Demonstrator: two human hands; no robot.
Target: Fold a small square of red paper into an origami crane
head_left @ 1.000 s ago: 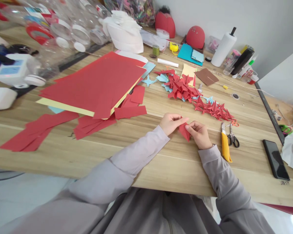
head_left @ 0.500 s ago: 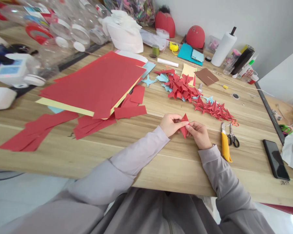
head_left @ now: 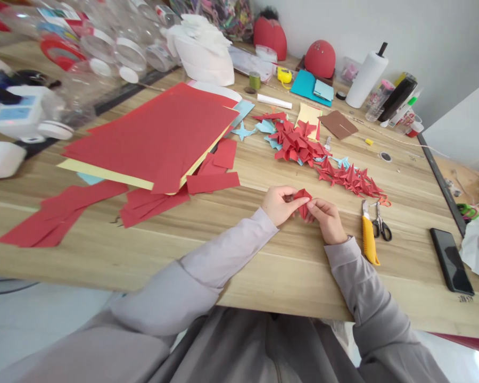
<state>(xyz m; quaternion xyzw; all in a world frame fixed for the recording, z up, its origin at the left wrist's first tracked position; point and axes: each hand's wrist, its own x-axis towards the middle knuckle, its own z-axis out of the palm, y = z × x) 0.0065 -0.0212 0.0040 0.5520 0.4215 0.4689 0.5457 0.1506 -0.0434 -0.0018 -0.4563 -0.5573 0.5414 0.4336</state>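
Observation:
Between my two hands is a small folded piece of red paper, held just above the wooden table. My left hand pinches it from the left, its thumb lying across the front. From the right, my right hand grips the paper's edge with thumb and fingertips. Fingers behind the paper are partly hidden. Beyond my hands lie a heap of red folded paper pieces and a row of red paper stars, with some light blue ones among them.
Left of my hands lie red paper sheets and cut red strips. A yellow-handled cutter, scissors and a phone are on the right. Clear plastic bottles crowd the back left.
The red paper in my hands has changed from a tall pointed diamond to a shorter, more compact shape. Both hands stay nearly in place, still pinching it.

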